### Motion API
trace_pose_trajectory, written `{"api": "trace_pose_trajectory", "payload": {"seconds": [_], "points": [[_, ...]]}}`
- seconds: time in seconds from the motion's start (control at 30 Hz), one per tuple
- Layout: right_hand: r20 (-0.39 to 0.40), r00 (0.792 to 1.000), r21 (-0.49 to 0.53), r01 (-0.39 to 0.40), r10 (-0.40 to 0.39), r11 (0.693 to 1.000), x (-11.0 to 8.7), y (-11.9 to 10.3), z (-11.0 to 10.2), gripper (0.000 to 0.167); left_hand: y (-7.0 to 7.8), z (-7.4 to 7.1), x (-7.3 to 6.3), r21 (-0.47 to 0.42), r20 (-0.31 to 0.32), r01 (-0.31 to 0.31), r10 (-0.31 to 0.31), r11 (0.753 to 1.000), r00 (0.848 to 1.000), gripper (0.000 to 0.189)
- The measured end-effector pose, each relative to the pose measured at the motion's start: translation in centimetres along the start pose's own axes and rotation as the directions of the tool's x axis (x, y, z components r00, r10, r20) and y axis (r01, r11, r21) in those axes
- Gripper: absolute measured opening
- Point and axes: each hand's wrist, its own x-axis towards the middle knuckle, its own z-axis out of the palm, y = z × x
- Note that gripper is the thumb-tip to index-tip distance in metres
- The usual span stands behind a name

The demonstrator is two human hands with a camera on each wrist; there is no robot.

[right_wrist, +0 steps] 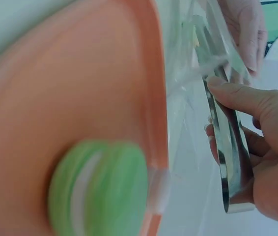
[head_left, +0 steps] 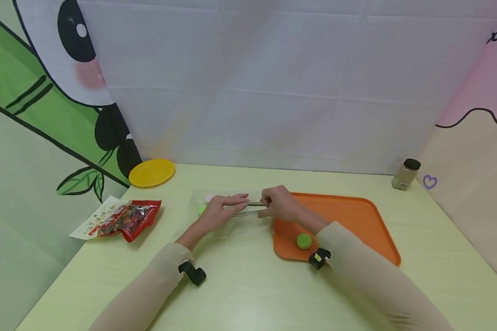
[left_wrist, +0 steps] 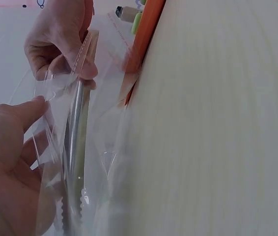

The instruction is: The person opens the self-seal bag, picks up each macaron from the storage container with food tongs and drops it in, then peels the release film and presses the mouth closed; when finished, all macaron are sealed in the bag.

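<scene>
My right hand (head_left: 283, 204) grips metal tongs (right_wrist: 231, 152) near the bent end, thumb on one arm and fingers on the other. The toothed tips of the tongs lie within a clear plastic bag (left_wrist: 107, 128). Along the bag's edge, my left hand (head_left: 217, 214) holds the film between thumb and fingers, as the left wrist view shows. A green macaron (head_left: 201, 209) and a pale pink one (head_left: 209, 198) show through the bag near the left hand. Whether the tong tips hold anything is unclear. Another green macaron (head_left: 303, 241) sits on the orange tray (head_left: 352, 220).
At the left lies a red and white snack packet (head_left: 126, 220), with a yellow plate (head_left: 152, 173) behind it. A jar with a black lid (head_left: 406, 174) stands at the back right corner. The curtain-like backdrop (head_left: 273, 92) rises along the table's rear edge.
</scene>
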Motion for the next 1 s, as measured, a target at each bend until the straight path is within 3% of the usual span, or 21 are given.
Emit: {"api": "trace_pose_trajectory", "payload": {"seconds": [0.2, 0.6, 0.73, 0.87, 1.0], "points": [[0.0, 1.0, 0.028, -0.021, 0.021, 0.999, -2.0, 0.9, -1.6, 0.023, 0.2, 0.0, 0.0, 0.028, -0.017, -0.022, 0.022, 0.999, 1.0, 0.037], [-0.029, 0.997, 0.09, -0.067, 0.07, 0.994, -5.4, 2.3, -3.9, 0.021, 0.3, 0.1, 0.1, 0.028, -0.045, -0.045, 0.047, 0.999, 0.998, 0.029], [-0.013, 0.996, 0.085, -0.09, 0.092, 0.992, -6.3, 2.7, -4.6, 0.021, 1.8, -0.1, -0.3, 0.023, -0.033, -0.037, 0.038, 0.999, 0.999, 0.028], [0.001, 0.993, 0.088, -0.121, 0.121, 0.989, -7.6, 3.5, -5.3, 0.029, 3.4, -0.2, -0.7, 0.02, -0.018, -0.043, 0.043, 0.999, 0.999, 0.029], [-0.003, 0.985, 0.106, -0.17, 0.172, 0.98, -8.9, 4.7, -6.1, 0.048, 3.4, -0.1, -0.8, 0.025, -0.022, -0.046, 0.047, 0.999, 0.999, 0.029]]}}
